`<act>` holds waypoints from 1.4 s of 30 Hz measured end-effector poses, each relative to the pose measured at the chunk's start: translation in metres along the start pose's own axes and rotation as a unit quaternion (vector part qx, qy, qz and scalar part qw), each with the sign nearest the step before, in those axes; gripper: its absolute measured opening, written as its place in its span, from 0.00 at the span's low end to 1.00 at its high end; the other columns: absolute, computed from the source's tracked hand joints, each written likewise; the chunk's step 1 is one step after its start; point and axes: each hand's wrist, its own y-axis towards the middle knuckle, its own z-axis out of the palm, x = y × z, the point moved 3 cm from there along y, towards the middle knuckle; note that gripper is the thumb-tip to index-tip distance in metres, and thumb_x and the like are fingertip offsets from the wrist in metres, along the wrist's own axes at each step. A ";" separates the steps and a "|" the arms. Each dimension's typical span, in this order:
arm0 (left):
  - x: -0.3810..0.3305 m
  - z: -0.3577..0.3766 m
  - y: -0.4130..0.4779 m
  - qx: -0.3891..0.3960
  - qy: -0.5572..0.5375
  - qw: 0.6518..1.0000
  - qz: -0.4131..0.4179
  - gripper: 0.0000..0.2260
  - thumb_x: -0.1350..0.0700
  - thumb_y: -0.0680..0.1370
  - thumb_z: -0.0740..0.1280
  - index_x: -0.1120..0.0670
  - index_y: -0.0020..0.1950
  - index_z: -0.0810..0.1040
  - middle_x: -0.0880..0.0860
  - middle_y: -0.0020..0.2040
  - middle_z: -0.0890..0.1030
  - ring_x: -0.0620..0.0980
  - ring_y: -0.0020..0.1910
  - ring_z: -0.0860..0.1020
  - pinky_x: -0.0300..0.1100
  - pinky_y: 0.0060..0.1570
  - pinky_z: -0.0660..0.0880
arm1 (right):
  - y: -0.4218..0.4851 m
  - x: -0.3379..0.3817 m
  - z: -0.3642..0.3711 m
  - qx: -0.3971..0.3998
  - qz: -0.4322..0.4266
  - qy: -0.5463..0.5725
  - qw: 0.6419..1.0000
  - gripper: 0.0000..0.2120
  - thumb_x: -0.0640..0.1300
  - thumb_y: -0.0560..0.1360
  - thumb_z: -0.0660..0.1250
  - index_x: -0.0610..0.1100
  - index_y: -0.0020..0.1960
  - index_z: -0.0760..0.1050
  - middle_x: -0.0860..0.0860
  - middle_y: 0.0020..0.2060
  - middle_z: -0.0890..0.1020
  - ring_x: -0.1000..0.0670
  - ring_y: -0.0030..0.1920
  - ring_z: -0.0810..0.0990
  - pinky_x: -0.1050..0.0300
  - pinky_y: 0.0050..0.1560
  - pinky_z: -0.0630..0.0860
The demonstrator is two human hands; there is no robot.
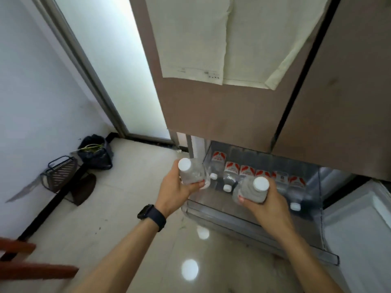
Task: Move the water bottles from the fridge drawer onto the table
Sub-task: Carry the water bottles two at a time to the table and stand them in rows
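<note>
White-capped and clear, one water bottle [191, 173] is gripped in my left hand [174, 190] at the fridge drawer's [213, 211] left edge. My right hand [267, 205] grips a second bottle [252, 190] over its front. I'd lift both clear of the rim, squeezing lightly.

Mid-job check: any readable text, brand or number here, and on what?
Nothing reads clearly.
Red-and-white labels on the bottles in the fridge drawer: print too blurred to read.
Pale sheet on the fridge door: small dark marks, too small to read.
Left bottle in the left hand, right bottle in the right hand: no text shows.
</note>
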 end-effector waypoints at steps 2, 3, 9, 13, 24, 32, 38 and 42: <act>0.002 -0.040 -0.018 -0.048 -0.004 0.999 0.001 0.29 0.49 0.70 0.80 0.44 0.65 0.68 0.35 0.55 0.76 0.33 0.53 0.75 0.29 0.45 0.73 | -0.003 0.035 0.014 0.019 -0.042 0.001 0.999 0.34 0.52 0.66 0.81 0.63 0.64 0.65 0.57 0.58 0.78 0.53 0.56 0.78 0.57 0.51 0.75; 0.006 -0.061 -0.029 -0.069 -0.001 0.998 0.001 0.30 0.49 0.70 0.80 0.45 0.66 0.68 0.37 0.56 0.76 0.36 0.54 0.75 0.30 0.46 0.73 | -0.005 0.052 0.025 0.034 -0.064 -0.002 0.997 0.34 0.52 0.66 0.81 0.63 0.64 0.65 0.58 0.58 0.78 0.53 0.57 0.77 0.55 0.52 0.76; 0.059 -0.181 -0.138 -0.184 -0.001 0.982 -0.038 0.27 0.47 0.70 0.80 0.43 0.63 0.69 0.41 0.56 0.78 0.45 0.54 0.78 0.44 0.50 0.78 | -0.053 0.144 0.140 0.172 -0.165 -0.047 0.970 0.34 0.57 0.66 0.79 0.62 0.64 0.63 0.56 0.57 0.76 0.52 0.56 0.76 0.52 0.54 0.76; 0.101 -0.260 -0.246 -0.250 0.012 0.964 -0.086 0.27 0.47 0.69 0.80 0.40 0.61 0.68 0.40 0.54 0.78 0.44 0.52 0.78 0.46 0.50 0.76 | -0.130 0.188 0.233 0.243 -0.218 -0.068 0.943 0.31 0.57 0.67 0.78 0.63 0.62 0.62 0.57 0.55 0.75 0.51 0.54 0.76 0.49 0.53 0.77; 0.209 -0.425 -0.571 -0.412 0.025 0.885 -0.216 0.31 0.51 0.68 0.81 0.45 0.66 0.71 0.43 0.58 0.78 0.44 0.56 0.76 0.35 0.50 0.71 | -0.408 0.267 0.464 0.467 -0.280 -0.079 0.835 0.29 0.52 0.67 0.79 0.58 0.61 0.66 0.60 0.51 0.79 0.58 0.49 0.79 0.64 0.42 0.73; 0.271 -0.495 -0.735 -0.490 0.038 0.817 -0.301 0.30 0.47 0.69 0.80 0.42 0.66 0.69 0.41 0.57 0.78 0.44 0.55 0.77 0.39 0.49 0.74 | -0.549 0.316 0.596 0.562 -0.332 -0.111 0.749 0.32 0.56 0.64 0.79 0.59 0.62 0.67 0.59 0.49 0.80 0.56 0.50 0.79 0.55 0.48 0.77; 0.330 -0.555 -0.812 -0.524 0.028 0.780 -0.340 0.33 0.46 0.68 0.80 0.42 0.68 0.68 0.40 0.58 0.77 0.45 0.57 0.77 0.47 0.55 0.76 | -0.621 0.343 0.699 0.601 -0.353 -0.115 0.708 0.33 0.55 0.65 0.79 0.58 0.63 0.64 0.61 0.50 0.79 0.58 0.49 0.78 0.59 0.44 0.73; 0.376 -0.613 -0.849 -0.522 0.028 0.773 -0.359 0.32 0.47 0.68 0.80 0.40 0.66 0.67 0.38 0.56 0.77 0.43 0.55 0.77 0.44 0.53 0.75 | -0.665 0.359 0.777 0.625 -0.350 -0.117 0.688 0.32 0.53 0.66 0.79 0.58 0.63 0.64 0.60 0.50 0.78 0.58 0.48 0.77 0.62 0.40 0.72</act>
